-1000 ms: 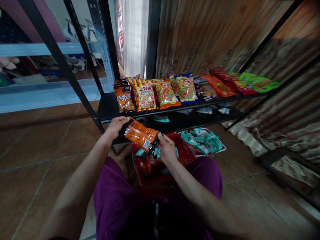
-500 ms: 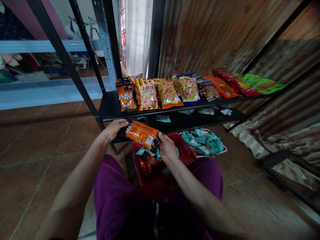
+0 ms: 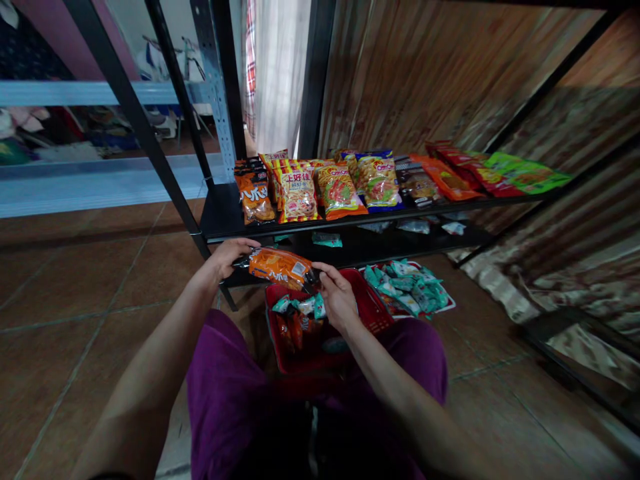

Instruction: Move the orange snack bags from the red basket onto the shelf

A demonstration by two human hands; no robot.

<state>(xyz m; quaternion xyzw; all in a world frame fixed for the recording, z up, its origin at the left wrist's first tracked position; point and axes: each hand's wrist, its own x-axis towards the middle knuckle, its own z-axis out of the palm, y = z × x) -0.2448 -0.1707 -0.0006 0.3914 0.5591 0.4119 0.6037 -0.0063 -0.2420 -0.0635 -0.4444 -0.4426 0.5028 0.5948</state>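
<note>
An orange snack packet (image 3: 277, 267) is held flat between both hands, just above a red basket (image 3: 373, 311). My left hand (image 3: 227, 257) grips its left end with curled fingers. My right hand (image 3: 337, 293) pinches its right end. The basket sits on the floor in front of my knees and holds several small teal and orange packets (image 3: 299, 313). Just beyond the packet is the front edge of a low black shelf (image 3: 220, 217) with a row of snack bags, an orange-and-black one (image 3: 254, 195) at its left end.
The shelf row runs right through yellow, blue, brown, red and green bags (image 3: 525, 171). A tray of teal packets (image 3: 406, 285) lies on the floor under the shelf. Black rack posts (image 3: 145, 133) rise at left. Tiled floor stretches left; corrugated sheeting stands behind.
The packet has been raised slightly and tipped flatter, its printed face turned toward me. Both hands kept their grip and drifted a little toward the shelf.
</note>
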